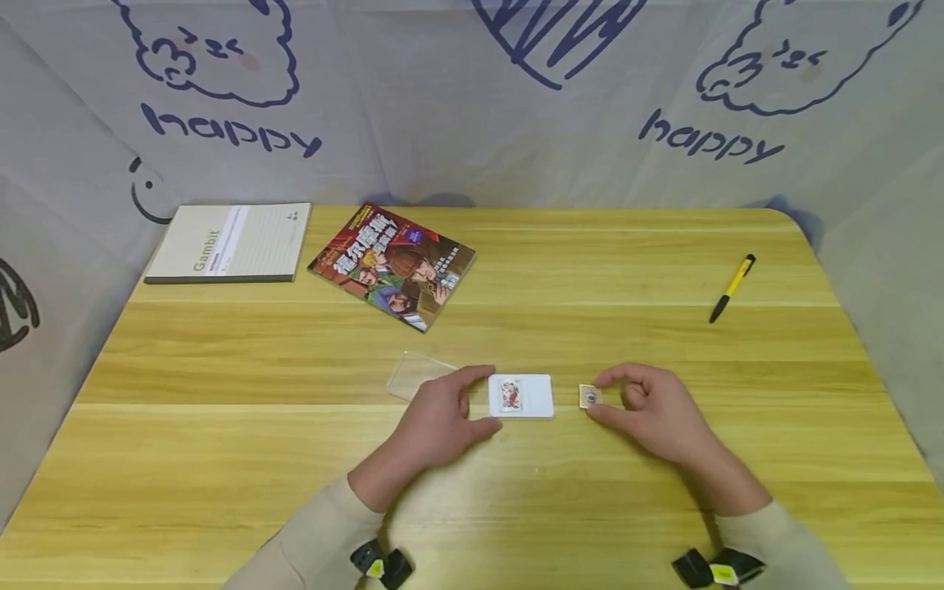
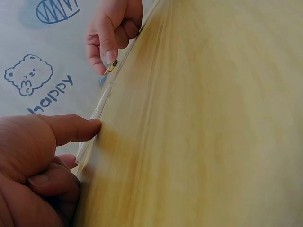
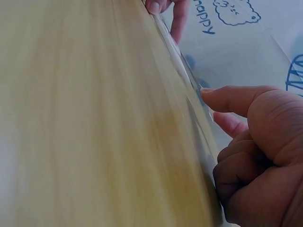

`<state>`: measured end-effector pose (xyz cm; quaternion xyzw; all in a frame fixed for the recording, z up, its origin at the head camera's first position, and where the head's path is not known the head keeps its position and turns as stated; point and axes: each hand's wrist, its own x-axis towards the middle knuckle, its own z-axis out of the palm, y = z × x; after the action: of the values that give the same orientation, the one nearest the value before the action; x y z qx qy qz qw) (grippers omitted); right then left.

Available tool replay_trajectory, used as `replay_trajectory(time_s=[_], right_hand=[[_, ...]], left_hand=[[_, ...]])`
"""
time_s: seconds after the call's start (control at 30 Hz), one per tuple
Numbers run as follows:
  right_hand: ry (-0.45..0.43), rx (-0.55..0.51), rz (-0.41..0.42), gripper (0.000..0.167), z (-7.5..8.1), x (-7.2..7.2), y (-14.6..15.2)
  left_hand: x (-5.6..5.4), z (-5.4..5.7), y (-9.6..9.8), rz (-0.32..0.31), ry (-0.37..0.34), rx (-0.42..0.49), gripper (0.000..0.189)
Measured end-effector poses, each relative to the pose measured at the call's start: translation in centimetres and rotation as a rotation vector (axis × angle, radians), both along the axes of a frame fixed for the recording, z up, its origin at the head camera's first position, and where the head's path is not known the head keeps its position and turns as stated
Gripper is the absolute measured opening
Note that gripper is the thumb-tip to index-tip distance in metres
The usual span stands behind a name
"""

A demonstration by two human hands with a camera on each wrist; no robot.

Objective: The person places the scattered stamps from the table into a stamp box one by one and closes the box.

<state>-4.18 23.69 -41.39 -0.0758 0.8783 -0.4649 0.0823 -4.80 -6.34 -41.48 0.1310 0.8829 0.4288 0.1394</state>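
Note:
My left hand (image 1: 441, 419) holds a thin white rectangular case (image 1: 538, 397) by its left end, forefinger at the far edge and thumb at the near edge. A small colourful picture piece (image 1: 510, 395) lies on the case's left half. To the right, my right hand (image 1: 656, 416) pinches a small pale-edged square piece (image 1: 585, 395) with a dark round mark, apart from the case. Behind the left hand lies a clear plastic lid-like rectangle (image 1: 416, 373), partly hidden by that hand. In the left wrist view the case (image 2: 98, 109) shows only edge-on.
On the wooden table (image 1: 560, 508), a Gambit notebook (image 1: 258, 242) lies at the back left beside a comic-style book (image 1: 394, 266). A yellow and black pen (image 1: 733, 287) is at the back right. Printed white cloth (image 1: 442, 106) hangs behind the table.

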Motion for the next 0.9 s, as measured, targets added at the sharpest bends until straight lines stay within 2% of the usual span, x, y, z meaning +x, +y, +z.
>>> replay_trajectory(time_s=[0.43,0.9], right_hand=[[-0.004,0.001,0.067,0.026,0.0,-0.8,-2.6],[-0.01,0.01,0.103,0.025,0.1,-1.3,-4.6]], left_hand=[[0.0,0.0,-0.1,-0.005,0.001,-0.002,0.066],[-0.1,0.0,-0.1,-0.003,-0.01,-0.001,0.065]])
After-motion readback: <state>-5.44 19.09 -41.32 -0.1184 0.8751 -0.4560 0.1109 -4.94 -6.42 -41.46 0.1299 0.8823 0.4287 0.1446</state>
